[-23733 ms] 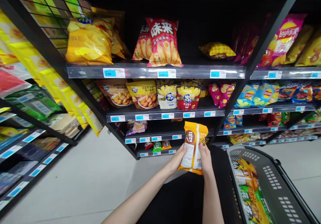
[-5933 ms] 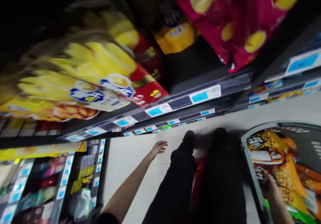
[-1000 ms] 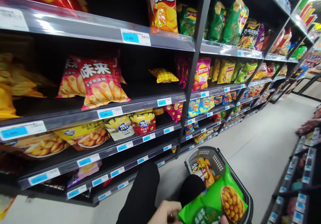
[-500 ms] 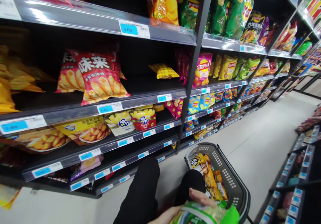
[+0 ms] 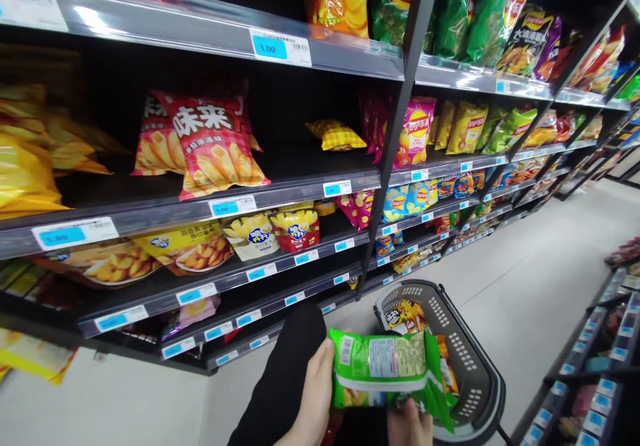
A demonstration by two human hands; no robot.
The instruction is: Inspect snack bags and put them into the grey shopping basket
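Step in hand: checking back label of green snack packet, held low above grey basket. Left hand grip closed on packet's left edge; right hand pinches bottom edge. Next move likely calls for lowering packet right, into basket beside orange packets.

The head camera looks forward and down along the snack shelves, close above the grey basket.

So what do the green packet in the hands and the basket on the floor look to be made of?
The green packet looks like thin glossy plastic film: it creases and carries a printed label. The basket looks like hard matt grey plastic, with moulded rows of holes in its wall.
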